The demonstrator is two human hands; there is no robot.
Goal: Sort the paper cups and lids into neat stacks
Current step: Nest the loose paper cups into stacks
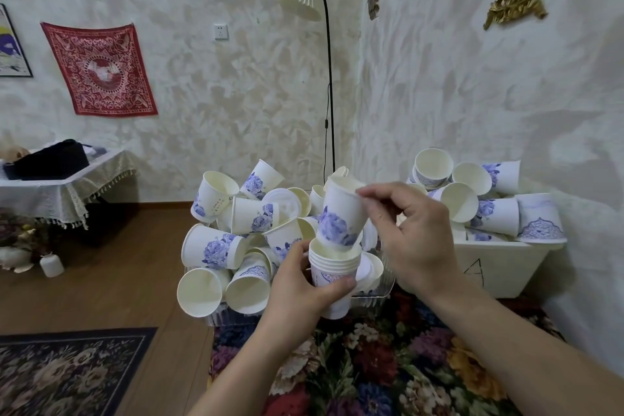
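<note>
A heap of loose paper cups (216, 246) hides most of its clear tray (371, 297). The left hand (300, 284) grips a nested stack (332, 272), its base partly hidden. The right hand (410, 233) pinches a flowered cup (342, 216) by the rim, tilted into the stack's mouth. Further right, a white bin (499, 267) holds more cups.

Hand-drawn "A", partly hidden, on white bin (499, 267); cup scribbles prob. illegible.

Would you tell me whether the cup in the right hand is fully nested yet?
No: the cup sits tilted, mostly above the stack.
</note>
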